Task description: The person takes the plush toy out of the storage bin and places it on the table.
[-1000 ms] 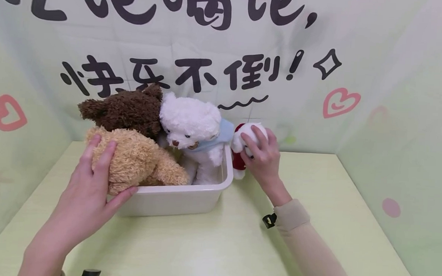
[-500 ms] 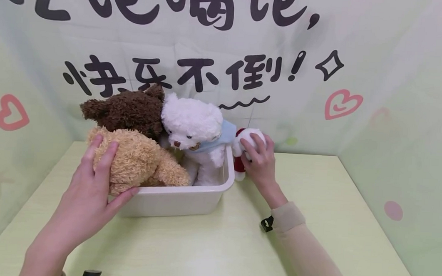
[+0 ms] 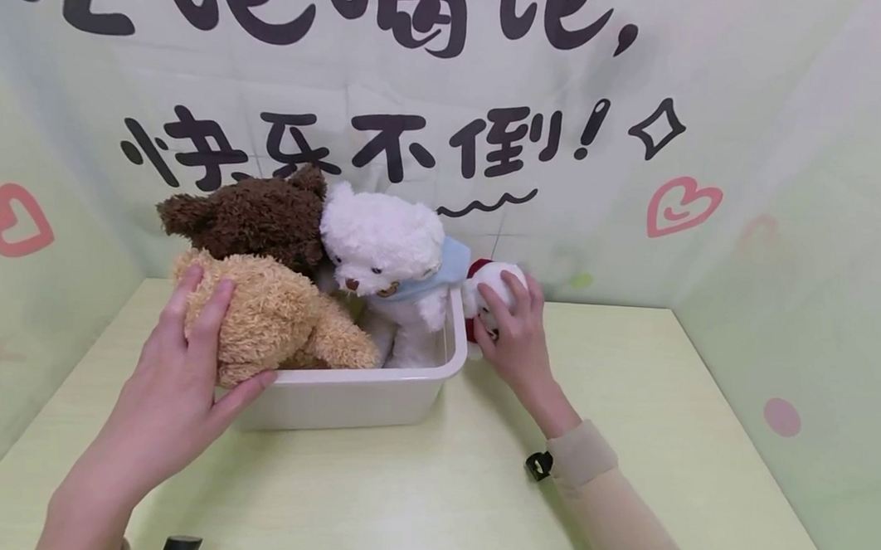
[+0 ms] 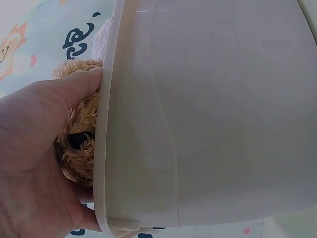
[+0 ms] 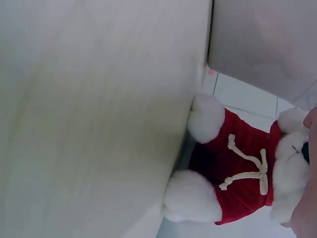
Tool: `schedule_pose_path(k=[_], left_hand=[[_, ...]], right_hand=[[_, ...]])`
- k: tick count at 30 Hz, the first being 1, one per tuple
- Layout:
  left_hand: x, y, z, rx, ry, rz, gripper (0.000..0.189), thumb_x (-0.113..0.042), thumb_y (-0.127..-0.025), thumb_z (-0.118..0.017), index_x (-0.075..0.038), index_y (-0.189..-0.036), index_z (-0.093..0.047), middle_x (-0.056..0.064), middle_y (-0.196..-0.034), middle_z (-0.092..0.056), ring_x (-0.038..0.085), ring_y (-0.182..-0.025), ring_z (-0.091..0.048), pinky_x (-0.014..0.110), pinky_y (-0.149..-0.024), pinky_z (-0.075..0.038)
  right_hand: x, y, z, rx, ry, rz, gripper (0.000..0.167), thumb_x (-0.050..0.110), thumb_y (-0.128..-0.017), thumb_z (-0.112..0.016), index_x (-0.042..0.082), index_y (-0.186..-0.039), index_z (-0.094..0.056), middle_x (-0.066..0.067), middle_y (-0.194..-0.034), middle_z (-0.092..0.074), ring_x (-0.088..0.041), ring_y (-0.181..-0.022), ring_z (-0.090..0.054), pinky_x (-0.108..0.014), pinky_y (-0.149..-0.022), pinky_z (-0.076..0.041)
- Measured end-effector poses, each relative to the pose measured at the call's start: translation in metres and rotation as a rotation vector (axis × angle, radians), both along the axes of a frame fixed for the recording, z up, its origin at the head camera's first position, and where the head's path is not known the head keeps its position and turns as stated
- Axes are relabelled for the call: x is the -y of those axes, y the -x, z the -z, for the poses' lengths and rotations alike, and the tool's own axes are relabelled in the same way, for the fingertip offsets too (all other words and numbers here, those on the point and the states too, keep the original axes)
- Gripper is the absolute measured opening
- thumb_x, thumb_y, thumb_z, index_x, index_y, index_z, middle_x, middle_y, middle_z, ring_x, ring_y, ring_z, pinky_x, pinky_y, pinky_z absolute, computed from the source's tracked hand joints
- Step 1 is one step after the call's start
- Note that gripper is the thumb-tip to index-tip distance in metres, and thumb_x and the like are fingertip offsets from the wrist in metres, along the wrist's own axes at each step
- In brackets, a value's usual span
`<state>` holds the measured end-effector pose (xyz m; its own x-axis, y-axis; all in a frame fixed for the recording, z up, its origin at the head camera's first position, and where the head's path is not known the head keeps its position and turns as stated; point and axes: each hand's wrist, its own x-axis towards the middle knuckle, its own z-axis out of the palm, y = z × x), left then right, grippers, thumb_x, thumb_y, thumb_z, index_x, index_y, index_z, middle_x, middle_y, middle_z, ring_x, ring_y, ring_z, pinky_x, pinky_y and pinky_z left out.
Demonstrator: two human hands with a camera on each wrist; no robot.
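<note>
My left hand (image 3: 169,385) holds the head of a tan teddy bear (image 3: 266,320), its thumb at the rim of a white plastic bin (image 3: 344,404). That bear lies in the bin's left part; the left wrist view shows its fur (image 4: 88,111) between thumb and fingers. My right hand (image 3: 519,341) grips the head of a white plush dog (image 3: 475,298) just outside the bin's right end. In the right wrist view the dog wears a red hoodie (image 5: 242,173) with white cords, its feet at the tabletop.
Behind the tan bear, a dark brown teddy bear (image 3: 256,220) sits in the bin. Beside it sits a white teddy bear (image 3: 386,235) with a light blue scarf. The pale table (image 3: 414,490) backs onto a printed cloth wall (image 3: 615,226).
My right hand has lowered the plush dog slightly beside the bin. The left hand stays on the tan bear, and the bin has not moved.
</note>
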<state>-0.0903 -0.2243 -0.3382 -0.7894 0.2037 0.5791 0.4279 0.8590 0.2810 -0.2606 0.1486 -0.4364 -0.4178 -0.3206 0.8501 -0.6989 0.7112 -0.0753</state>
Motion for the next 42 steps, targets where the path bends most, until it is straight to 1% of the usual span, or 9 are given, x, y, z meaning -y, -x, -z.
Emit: schedule_pose_path(k=[8, 14, 19, 23, 28, 31, 34, 39, 42], left_hand=[[0.0, 0.001, 0.001, -0.019, 0.003, 0.006, 0.096, -0.079, -0.095, -0.032, -0.015, -0.164, -0.009, 0.025, -0.168, -0.003, 0.068, -0.134, -0.027, 0.079, -0.105, -0.024], [0.0, 0.002, 0.002, -0.024, 0.003, 0.006, 0.096, -0.079, -0.095, -0.031, -0.016, -0.164, -0.009, 0.025, -0.168, -0.003, 0.068, -0.135, -0.027, 0.08, -0.104, -0.024], [0.0, 0.002, 0.003, -0.03, 0.004, 0.005, 0.096, -0.079, -0.095, -0.031, -0.015, -0.163, -0.01, 0.026, -0.167, -0.003, 0.067, -0.135, -0.027, 0.079, -0.104, -0.025], [0.0, 0.002, 0.002, -0.022, 0.002, 0.002, 0.096, -0.079, -0.095, -0.031, -0.016, -0.164, -0.009, 0.025, -0.168, -0.003, 0.069, -0.132, -0.029, 0.08, -0.103, -0.026], [0.0, 0.002, 0.002, -0.027, 0.002, 0.006, 0.095, -0.078, -0.095, -0.031, -0.016, -0.164, -0.009, 0.024, -0.168, -0.002, 0.068, -0.133, -0.029, 0.079, -0.104, -0.025], [0.0, 0.001, 0.001, -0.026, 0.004, 0.005, 0.094, -0.078, -0.096, -0.031, -0.016, -0.164, -0.009, 0.024, -0.168, -0.002, 0.069, -0.132, -0.03, 0.08, -0.103, -0.026], [-0.001, 0.001, 0.001, -0.017, 0.004, -0.001, 0.095, -0.078, -0.095, -0.031, -0.016, -0.164, -0.008, 0.024, -0.168, -0.002, 0.07, -0.129, -0.031, 0.08, -0.101, -0.027], [-0.001, 0.001, 0.001, -0.007, 0.001, -0.008, 0.097, -0.079, -0.094, -0.031, -0.016, -0.164, -0.009, 0.025, -0.168, -0.002, 0.071, -0.128, -0.032, 0.08, -0.102, -0.026], [0.0, 0.001, 0.002, -0.012, 0.002, -0.008, 0.096, -0.079, -0.095, -0.031, -0.016, -0.163, -0.01, 0.024, -0.168, -0.003, 0.07, -0.128, -0.032, 0.08, -0.101, -0.027]], right_hand=[[0.003, -0.004, -0.022, 0.021, 0.033, 0.064, 0.043, 0.019, -0.089, -0.068, 0.005, -0.13, -0.063, -0.031, -0.146, -0.045, -0.055, -0.133, -0.04, -0.078, -0.098, -0.032], [0.008, -0.005, -0.047, 0.034, 0.032, -0.022, 0.041, 0.011, -0.094, -0.064, 0.002, -0.134, -0.06, -0.031, -0.149, -0.041, -0.049, -0.137, -0.039, -0.063, -0.112, -0.033], [0.016, -0.009, -0.063, 0.032, -0.003, -0.081, 0.043, 0.002, -0.093, -0.069, 0.001, -0.135, -0.059, -0.031, -0.15, -0.041, -0.048, -0.137, -0.041, -0.056, -0.111, -0.039], [0.025, -0.011, -0.077, -0.007, -0.032, -0.151, 0.046, -0.005, -0.091, -0.072, 0.003, -0.134, -0.06, -0.031, -0.148, -0.043, -0.047, -0.134, -0.045, -0.054, -0.105, -0.046], [0.036, -0.011, -0.096, -0.087, -0.088, -0.265, 0.049, -0.002, -0.087, -0.079, 0.003, -0.132, -0.06, -0.031, -0.145, -0.046, -0.045, -0.132, -0.048, -0.048, -0.094, -0.054], [0.042, -0.009, -0.107, -0.142, -0.085, -0.347, 0.053, -0.001, -0.082, -0.084, 0.003, -0.13, -0.062, -0.03, -0.142, -0.049, -0.044, -0.129, -0.05, -0.046, -0.096, -0.053], [0.048, -0.008, -0.119, -0.187, -0.093, -0.412, 0.055, 0.002, -0.08, -0.088, 0.003, -0.129, -0.062, -0.03, -0.139, -0.052, -0.044, -0.127, -0.052, -0.047, -0.107, -0.046], [0.06, -0.005, -0.135, -0.24, -0.198, -0.42, 0.049, 0.008, -0.083, -0.085, 0.006, -0.126, -0.063, -0.028, -0.138, -0.055, -0.043, -0.125, -0.053, -0.045, -0.107, -0.045], [0.069, -0.003, -0.14, -0.263, -0.288, -0.385, 0.054, 0.015, -0.079, -0.088, 0.01, -0.127, -0.064, -0.026, -0.142, -0.053, -0.045, -0.128, -0.051, -0.047, -0.11, -0.043]])
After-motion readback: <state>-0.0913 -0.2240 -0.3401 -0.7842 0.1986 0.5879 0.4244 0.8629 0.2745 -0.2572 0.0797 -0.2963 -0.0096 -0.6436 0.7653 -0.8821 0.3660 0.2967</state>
